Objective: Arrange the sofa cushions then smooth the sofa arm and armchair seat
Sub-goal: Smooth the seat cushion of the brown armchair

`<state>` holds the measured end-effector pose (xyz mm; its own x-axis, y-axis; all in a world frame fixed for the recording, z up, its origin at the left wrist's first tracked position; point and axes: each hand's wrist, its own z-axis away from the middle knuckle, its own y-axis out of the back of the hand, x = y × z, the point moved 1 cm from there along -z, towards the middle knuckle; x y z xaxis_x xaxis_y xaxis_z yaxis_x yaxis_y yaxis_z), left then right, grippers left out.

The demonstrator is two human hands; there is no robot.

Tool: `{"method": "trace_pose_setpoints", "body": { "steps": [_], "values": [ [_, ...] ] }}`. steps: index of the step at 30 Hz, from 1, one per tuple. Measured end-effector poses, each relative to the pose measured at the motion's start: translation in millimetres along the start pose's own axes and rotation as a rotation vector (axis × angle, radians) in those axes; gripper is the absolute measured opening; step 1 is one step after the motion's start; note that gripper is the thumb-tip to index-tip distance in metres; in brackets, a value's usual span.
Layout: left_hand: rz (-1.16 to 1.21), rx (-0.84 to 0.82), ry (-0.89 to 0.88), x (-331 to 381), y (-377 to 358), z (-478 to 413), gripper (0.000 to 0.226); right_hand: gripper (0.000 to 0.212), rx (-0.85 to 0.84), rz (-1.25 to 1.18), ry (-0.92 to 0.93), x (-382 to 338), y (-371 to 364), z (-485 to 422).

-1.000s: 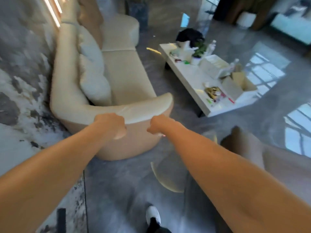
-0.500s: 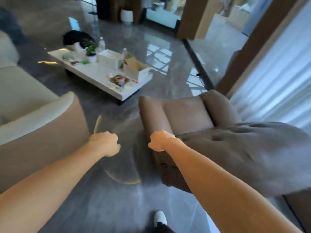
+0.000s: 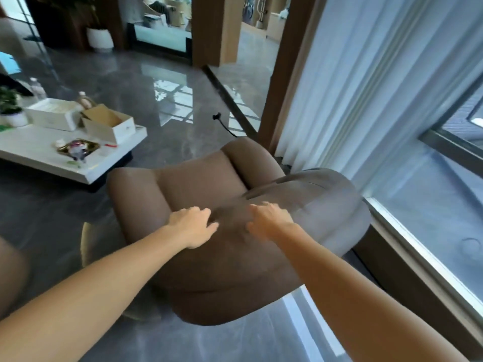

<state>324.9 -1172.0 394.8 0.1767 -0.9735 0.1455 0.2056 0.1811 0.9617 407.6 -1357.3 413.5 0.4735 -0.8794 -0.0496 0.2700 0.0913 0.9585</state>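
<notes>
A brown upholstered armchair fills the middle of the head view, seen from behind its padded back, with the seat beyond and an armrest on each side. My left hand rests flat on the top of the chair back near the left armrest, fingers spread. My right hand lies beside it on the same padded back, fingers apart, palm down. Neither hand holds anything. The cream sofa is almost out of view; only a blurred edge shows at the lower left.
A low white coffee table stands at the left with an open cardboard box, a white box, bottles, a small plant and a tray. White curtains and a window frame run along the right. The floor is glossy grey tile.
The view swung right from the sofa arm to the armchair. Both hands left the sofa arm as fists, then opened and came down onto the armchair's back.
</notes>
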Motion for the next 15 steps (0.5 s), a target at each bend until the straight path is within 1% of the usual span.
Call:
{"method": "trace_pose_setpoints", "body": {
  "steps": [4, 8, 11, 15],
  "values": [
    [0.07, 0.083, -0.066, 92.1, -12.3, -50.3, 0.076, 0.052, 0.103, -0.017, -0.079, 110.6, 2.0, -9.9],
    [0.062, 0.072, -0.105, 145.0, -29.3, -98.6, 0.097, 0.055, 0.19, -0.031, -0.05, 178.9, -7.1, -31.4],
    [0.041, 0.037, -0.108, 160.2, -49.1, -122.4, 0.105, 0.062, 0.216, -0.019, 0.074, 201.8, -23.3, -47.0],
    [0.05, 0.059, -0.12, 162.3, -68.0, -138.6, 0.104, 0.066, 0.253, -0.026, 0.208, 221.9, -37.1, -73.2]
  ]
}}
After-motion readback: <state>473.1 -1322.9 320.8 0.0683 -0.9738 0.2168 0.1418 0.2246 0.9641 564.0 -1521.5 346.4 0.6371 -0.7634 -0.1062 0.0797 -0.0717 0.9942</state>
